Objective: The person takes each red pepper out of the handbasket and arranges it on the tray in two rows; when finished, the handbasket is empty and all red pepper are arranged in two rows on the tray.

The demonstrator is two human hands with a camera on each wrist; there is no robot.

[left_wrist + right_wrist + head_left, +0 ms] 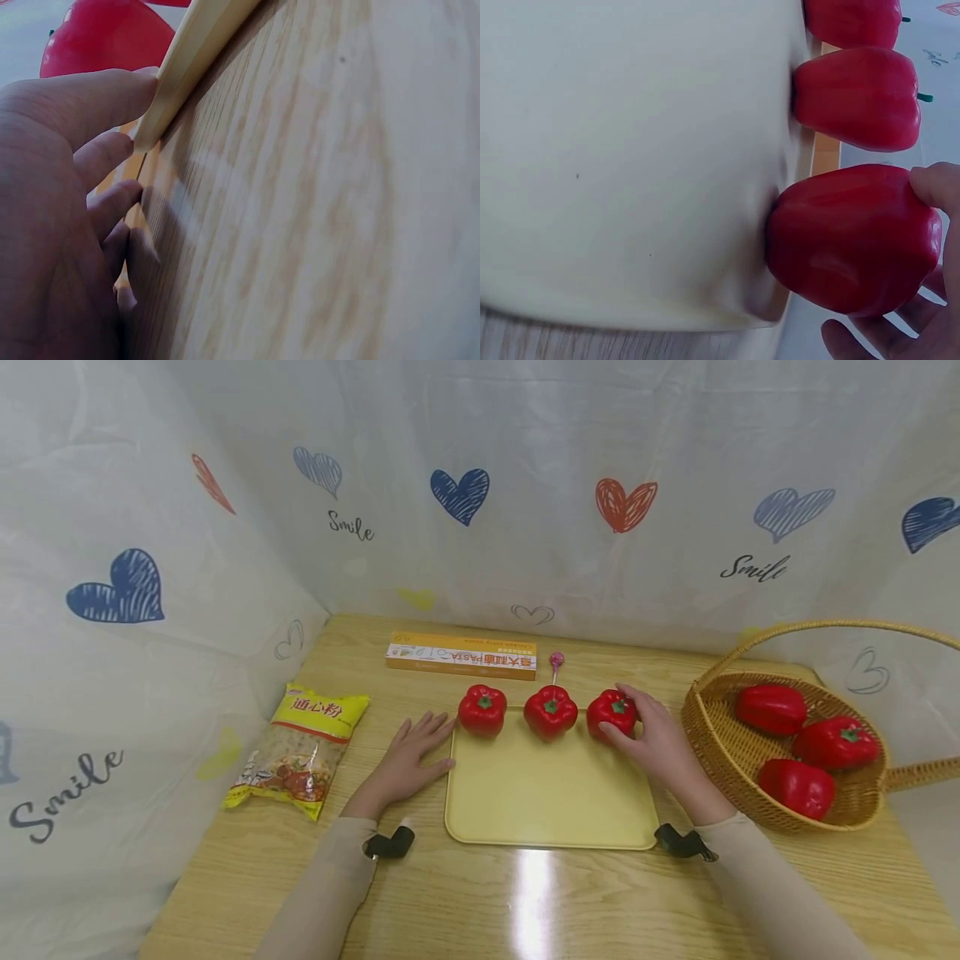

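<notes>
Right hand (pixel 658 739): gripping row's rightmost pepper (pixel 610 715) | Left hand (pixel 408 758): spread beside tray (pixel 551 793) | Risk: pepper may tip off tray | Likely cause: off-balance release

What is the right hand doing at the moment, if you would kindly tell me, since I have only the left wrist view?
Observer: The right hand grips the rightmost red pepper of the three along the far edge of the tray.
Operator: Thank you. Could you tell me whether there are any peppers away from the tray?
Observer: Yes, three more red peppers lie in the wicker basket.
Operator: And what lies on the table to the left of the left hand, please?
Observer: A yellow-topped packet lies there.
</notes>
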